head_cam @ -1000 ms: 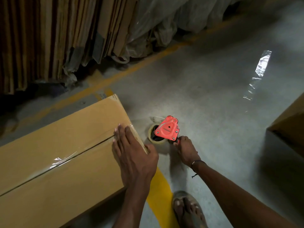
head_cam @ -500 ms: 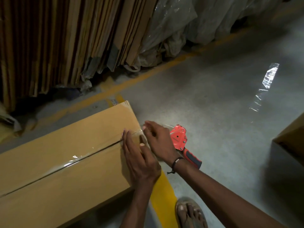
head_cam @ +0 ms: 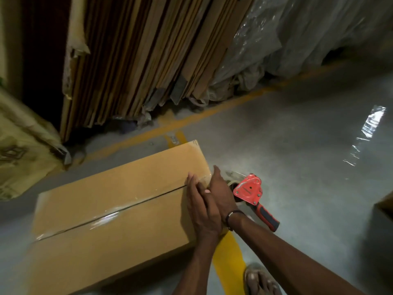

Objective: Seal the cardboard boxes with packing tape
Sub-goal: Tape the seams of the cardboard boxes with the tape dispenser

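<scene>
Below, on the floor:
Cardboard box point(head_cam: 110, 211): clear tape along its centre seam.
Left hand point(head_cam: 202, 211): fingers straight, pressing the tape at the box's right end.
Right hand point(head_cam: 221, 193): fingers straight, flat against that end.
Red tape dispenser point(head_cam: 252, 193): lying just beside, unheld.

Counted: one taped cardboard box point(head_cam: 110, 211), one red tape dispenser point(head_cam: 248, 191) just beside it, two hands point(head_cam: 204, 211) point(head_cam: 221, 194).

Open floor point(head_cam: 297, 145) right of the box point(head_cam: 119, 209), but for the tape dispenser point(head_cam: 251, 191) just beside its end.
</scene>
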A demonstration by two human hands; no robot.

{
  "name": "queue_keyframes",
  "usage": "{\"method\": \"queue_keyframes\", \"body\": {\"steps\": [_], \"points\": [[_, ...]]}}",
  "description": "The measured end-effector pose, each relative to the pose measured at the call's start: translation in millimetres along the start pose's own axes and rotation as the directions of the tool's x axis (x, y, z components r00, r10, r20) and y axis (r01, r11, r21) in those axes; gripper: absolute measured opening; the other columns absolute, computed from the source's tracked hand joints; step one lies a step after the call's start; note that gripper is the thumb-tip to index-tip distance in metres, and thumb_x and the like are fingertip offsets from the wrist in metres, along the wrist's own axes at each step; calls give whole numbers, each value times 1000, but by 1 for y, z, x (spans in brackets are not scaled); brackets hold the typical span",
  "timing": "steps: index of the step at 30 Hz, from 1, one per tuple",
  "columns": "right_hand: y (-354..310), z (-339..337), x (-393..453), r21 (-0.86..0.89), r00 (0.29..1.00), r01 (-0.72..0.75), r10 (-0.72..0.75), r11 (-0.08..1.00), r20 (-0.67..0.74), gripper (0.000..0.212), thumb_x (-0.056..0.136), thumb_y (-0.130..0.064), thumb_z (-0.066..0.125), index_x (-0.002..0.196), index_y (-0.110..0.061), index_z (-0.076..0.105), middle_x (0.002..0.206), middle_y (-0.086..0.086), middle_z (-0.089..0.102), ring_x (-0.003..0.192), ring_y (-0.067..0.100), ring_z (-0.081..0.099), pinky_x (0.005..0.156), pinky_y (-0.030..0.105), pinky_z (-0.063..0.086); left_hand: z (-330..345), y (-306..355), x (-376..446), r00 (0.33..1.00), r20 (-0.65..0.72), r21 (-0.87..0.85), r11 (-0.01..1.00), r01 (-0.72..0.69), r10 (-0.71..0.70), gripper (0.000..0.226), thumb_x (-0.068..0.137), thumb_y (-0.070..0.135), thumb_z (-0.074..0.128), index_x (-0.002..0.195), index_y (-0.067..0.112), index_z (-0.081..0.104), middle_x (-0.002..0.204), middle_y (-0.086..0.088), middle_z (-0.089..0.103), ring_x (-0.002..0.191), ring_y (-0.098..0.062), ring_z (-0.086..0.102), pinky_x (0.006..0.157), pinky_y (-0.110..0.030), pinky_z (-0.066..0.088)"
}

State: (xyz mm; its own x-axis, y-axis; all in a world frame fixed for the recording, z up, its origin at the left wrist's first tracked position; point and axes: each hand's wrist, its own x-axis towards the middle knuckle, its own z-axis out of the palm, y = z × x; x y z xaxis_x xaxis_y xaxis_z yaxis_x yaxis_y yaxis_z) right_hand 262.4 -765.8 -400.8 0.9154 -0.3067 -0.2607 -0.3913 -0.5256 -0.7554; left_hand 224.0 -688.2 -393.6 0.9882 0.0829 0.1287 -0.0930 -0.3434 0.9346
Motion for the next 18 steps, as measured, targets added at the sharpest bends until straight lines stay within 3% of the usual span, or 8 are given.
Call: {"method": "queue_keyframes", "body": {"steps": [2, 4, 7, 9, 13, 18], "points": [[-6, 3, -8, -85, 980, 145, -155, 986, -127, 65, 102, -38, 54, 158, -18, 27, 157, 10, 40, 141, 29, 44, 113, 43, 40, -18, -4, 3, 998, 34, 103, 993, -56, 53, 55, 102, 37, 38, 152, 16, 46, 161, 3, 42, 148, -11, 37, 120, -36, 34], [-14, 8, -13, -229, 931, 296, -334, 927, -149, 57, 103, -37, 52, 155, -23, 35, 165, 4, 31, 149, 24, 33, 120, 46, 33, -47, -12, 13, 990, 65, 214, 967, -136, 125, 50, 102, 30, 45, 151, 17, 48, 157, 3, 46, 145, -11, 39, 120, -38, 35], [-23, 20, -24, -327, 899, 408, -437, 852, -17, 57, 104, -45, 40, 156, -22, 38, 168, 1, 27, 154, 20, 24, 125, 49, 22, -104, -28, 40, 969, 168, 442, 865, -239, 182, 59, 97, 23, 56, 154, 20, 41, 161, 3, 40, 147, -14, 33, 123, -44, 29], [-26, 28, -30, -354, 897, 431, -436, 830, 70, 68, 101, -56, 34, 160, -22, 30, 171, -2, 20, 157, 17, 15, 128, 49, 15, -141, -36, 58, 944, 302, 568, 771, -289, 132, 73, 97, 38, 56, 161, 23, 25, 170, 6, 20, 155, -12, 16, 129, -44, 16], [-27, 35, -35, -424, 850, 527, -466, 736, 247, 99, 89, -82, 31, 165, -21, 13, 173, -4, 5, 159, 14, 0, 128, 51, 6, -187, -43, 81, 764, 644, 657, 527, -539, -22, 110, 88, 86, 32, 163, 22, -17, 169, 4, -29, 156, -14, -25, 128, -44, -12], [-22, 20, -40, -512, 748, 663, -493, 546, 444, 138, 69, -101, 44, 165, -13, -1, 172, 0, -12, 158, 15, -15, 128, 48, -7, -209, -45, 82, 531, 844, 506, 449, -737, -81, 144, 68, 104, 37, 159, 12, -28, 164, -4, -39, 152, -19, -34, 126, -40, -17]]}}
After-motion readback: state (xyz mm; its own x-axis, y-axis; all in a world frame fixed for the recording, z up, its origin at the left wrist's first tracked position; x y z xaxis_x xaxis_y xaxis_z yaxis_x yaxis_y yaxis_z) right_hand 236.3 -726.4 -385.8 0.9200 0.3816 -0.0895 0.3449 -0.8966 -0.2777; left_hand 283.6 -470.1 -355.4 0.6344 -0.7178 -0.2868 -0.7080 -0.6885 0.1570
